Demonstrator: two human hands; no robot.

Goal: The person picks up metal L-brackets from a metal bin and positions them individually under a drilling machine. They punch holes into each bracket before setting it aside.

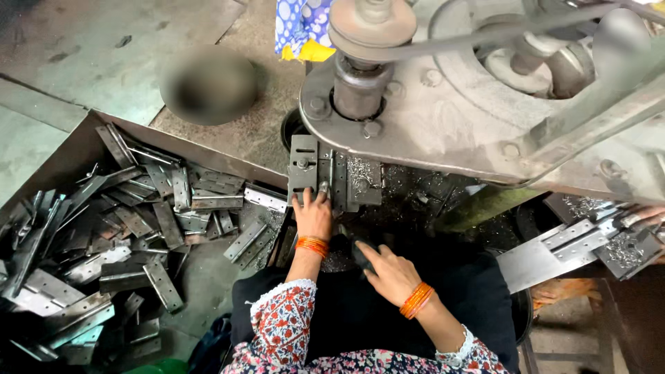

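My left hand [312,213] reaches forward and presses its fingertips on a grey metal hinge plate [303,165] that lies flat on the machine's work block [360,181], under the vertical spindle [358,86]. Orange bangles circle that wrist. My right hand [390,272], also with orange bangles, rests lower over my dark lap, its fingers closed around a small dark object [361,255]; I cannot tell what that object is. Metal shavings lie scattered around the block.
A large tray [83,142] at the left holds several loose metal hinges [138,228]. The heavy grey machine frame [443,118] with its belt and pulley fills the upper right. At the far right another person's hand [645,216] touches long hinge plates [575,239].
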